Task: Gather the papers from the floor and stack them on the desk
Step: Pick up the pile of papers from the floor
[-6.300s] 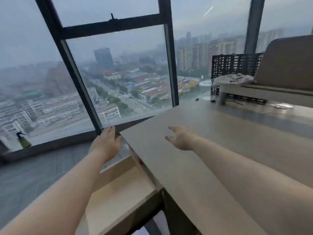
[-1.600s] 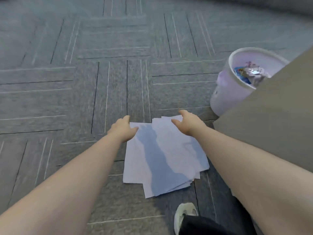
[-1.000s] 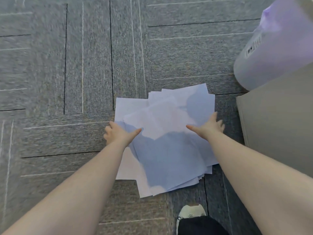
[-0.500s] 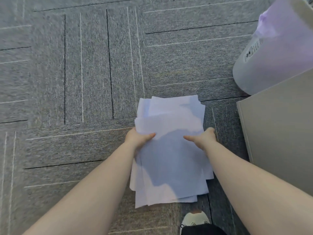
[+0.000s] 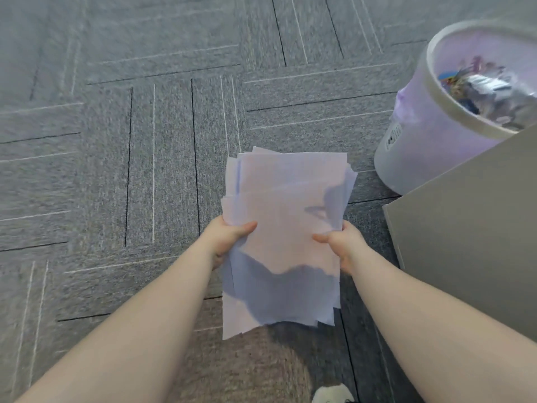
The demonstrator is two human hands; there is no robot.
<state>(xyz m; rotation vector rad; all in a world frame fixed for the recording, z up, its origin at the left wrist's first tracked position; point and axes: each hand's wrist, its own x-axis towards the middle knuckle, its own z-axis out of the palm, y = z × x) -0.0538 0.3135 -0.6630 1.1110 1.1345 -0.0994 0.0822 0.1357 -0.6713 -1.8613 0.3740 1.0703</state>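
A loose stack of white papers point(image 5: 286, 228) hangs above the grey carpet, its edges slightly uneven. My left hand point(image 5: 225, 238) grips the stack's left edge, thumb on top. On the right edge my right hand point(image 5: 343, 245) holds it the same way. The desk point(image 5: 470, 242) shows as a beige slab at the right, its corner just right of my right hand.
A translucent lilac waste bin point(image 5: 430, 146) holding rubbish stands on the carpet behind the desk corner, at the upper right. The tip of a white shoe point(image 5: 331, 395) shows at the bottom edge. Grey carpet tiles point(image 5: 116, 170) stretch to the left and ahead.
The papers were spread on the carpet; both hands pushed them together into one stack and lifted it off the floor. The view has tilted up, showing the bin's inside.
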